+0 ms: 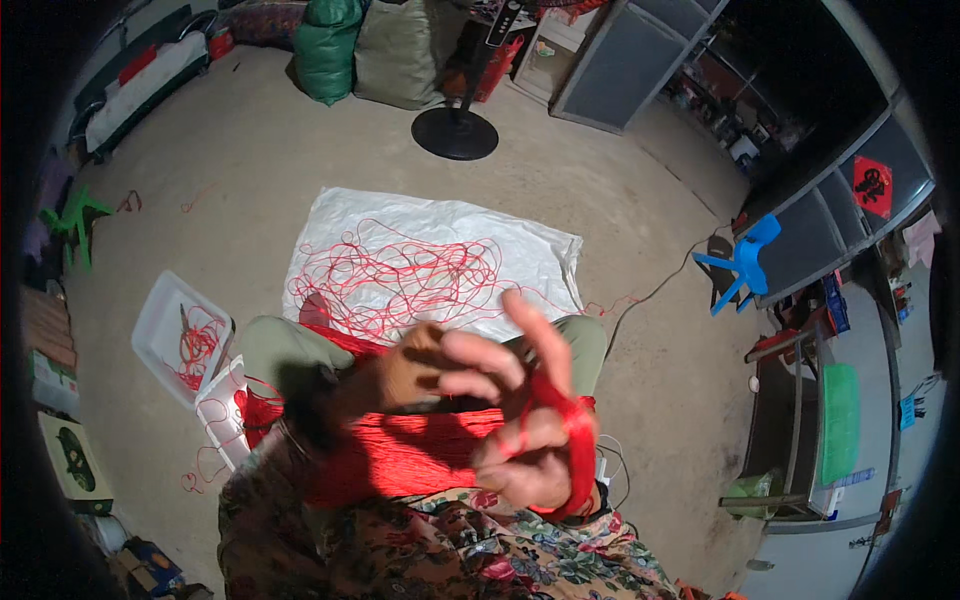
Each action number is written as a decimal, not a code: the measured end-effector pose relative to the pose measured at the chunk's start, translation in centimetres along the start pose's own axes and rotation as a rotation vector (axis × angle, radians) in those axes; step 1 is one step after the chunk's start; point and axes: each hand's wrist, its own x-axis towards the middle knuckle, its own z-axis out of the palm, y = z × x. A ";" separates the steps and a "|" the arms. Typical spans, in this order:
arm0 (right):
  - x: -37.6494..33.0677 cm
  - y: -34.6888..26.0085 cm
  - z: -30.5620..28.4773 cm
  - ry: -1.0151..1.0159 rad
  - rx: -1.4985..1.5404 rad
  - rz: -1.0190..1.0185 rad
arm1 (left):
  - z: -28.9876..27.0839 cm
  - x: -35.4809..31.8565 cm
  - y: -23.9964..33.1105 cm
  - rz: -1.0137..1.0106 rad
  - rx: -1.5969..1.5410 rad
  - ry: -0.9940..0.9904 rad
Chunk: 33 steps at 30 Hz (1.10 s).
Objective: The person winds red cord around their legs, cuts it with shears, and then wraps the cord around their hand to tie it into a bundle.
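My right hand [535,440] is raised close to the camera with red cord [572,425] looped around its palm and fingers. My left hand [425,365] sits just left of it, fingers pinched on the same cord. Below both hands a thick bundle of red cord [400,455] lies across my lap. Beyond my knees a loose tangle of red cord [400,280] spreads over a white sheet [340,215] on the concrete floor.
A white tray [160,315] with red cord stands on the floor at left, a second white container [222,410] beside my knee. A black fan base [455,133], green and grey sacks [330,50], a blue plastic chair [745,262] and shelving stand around.
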 end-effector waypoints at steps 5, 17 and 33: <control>2.7 4.7 -2.9 0.231 -0.263 0.003 | 7.5 -1.8 -2.3 0.248 0.933 -0.318; -0.6 -1.4 0.5 0.035 -0.578 0.059 | -1.4 0.6 11.5 0.653 1.158 0.214; 2.1 6.1 -2.4 0.025 -0.407 0.387 | 5.7 1.7 4.7 0.710 1.309 0.238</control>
